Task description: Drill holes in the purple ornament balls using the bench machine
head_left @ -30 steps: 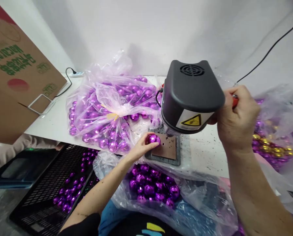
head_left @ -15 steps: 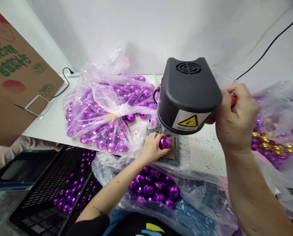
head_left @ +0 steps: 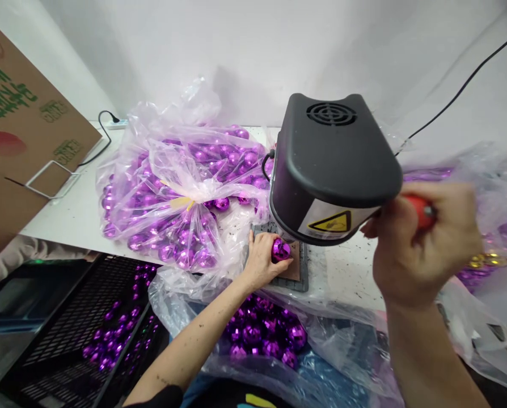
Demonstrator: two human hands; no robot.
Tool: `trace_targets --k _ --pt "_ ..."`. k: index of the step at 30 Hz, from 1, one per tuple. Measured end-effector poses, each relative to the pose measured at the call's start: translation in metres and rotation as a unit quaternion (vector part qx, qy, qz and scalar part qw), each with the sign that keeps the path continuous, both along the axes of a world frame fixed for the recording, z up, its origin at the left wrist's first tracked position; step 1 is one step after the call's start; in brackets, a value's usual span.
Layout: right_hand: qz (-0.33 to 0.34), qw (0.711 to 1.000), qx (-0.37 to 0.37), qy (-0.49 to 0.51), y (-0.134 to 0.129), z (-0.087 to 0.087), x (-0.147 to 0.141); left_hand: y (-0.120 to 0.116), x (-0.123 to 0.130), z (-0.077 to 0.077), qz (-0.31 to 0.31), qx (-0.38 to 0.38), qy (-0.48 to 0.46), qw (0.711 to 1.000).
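My left hand (head_left: 262, 259) is closed around a shiny purple faceted ball (head_left: 281, 249), with the fingers behind it and the thumb in front. It holds the ball over the grey base plate (head_left: 303, 277) with a brown pad (head_left: 294, 269), just under the black head of a hand press (head_left: 338, 153). The press's lower working end is mostly hidden by its head. On the right, my right hand (head_left: 432, 238) is wrapped around the press's red lever handle (head_left: 422, 211).
A tied clear bag (head_left: 194, 190) of purple balls lies left of the press. More purple balls (head_left: 270, 334) sit in an open bag at my lap. A black crate (head_left: 62, 334) stands lower left, a cardboard box (head_left: 28, 136) above it. Bagged gold balls (head_left: 487, 260) are at right.
My right hand has swung the red lever down and toward me. The press head looks larger and a little lower. My left hand keeps the ball over the base; the view has shifted slightly.
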State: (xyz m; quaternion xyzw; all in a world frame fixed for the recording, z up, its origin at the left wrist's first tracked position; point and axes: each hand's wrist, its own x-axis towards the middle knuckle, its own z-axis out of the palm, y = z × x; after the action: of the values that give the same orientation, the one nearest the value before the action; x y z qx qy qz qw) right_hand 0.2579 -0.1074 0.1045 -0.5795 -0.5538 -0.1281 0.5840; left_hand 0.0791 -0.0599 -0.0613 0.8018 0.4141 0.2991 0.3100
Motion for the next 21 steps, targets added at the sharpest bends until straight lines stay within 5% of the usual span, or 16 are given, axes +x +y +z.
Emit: trace_targets --k 3,11,21 --pt "0.021 0.997 0.044 -0.063 -0.019 -0.02 -0.004 0.0 0.0 -0.004 0.002 0.0 -0.002 1.0" --pt "-0.002 0.996 -0.039 -0.083 -0.05 -0.059 -0.009 -0.001 0.002 -0.005 0.001 -0.006 -0.016 1.0" --pt "-0.013 0.998 -0.024 -0.056 -0.052 -0.083 -0.013 -0.002 0.001 -0.001 0.005 -0.004 -0.007 1.0"
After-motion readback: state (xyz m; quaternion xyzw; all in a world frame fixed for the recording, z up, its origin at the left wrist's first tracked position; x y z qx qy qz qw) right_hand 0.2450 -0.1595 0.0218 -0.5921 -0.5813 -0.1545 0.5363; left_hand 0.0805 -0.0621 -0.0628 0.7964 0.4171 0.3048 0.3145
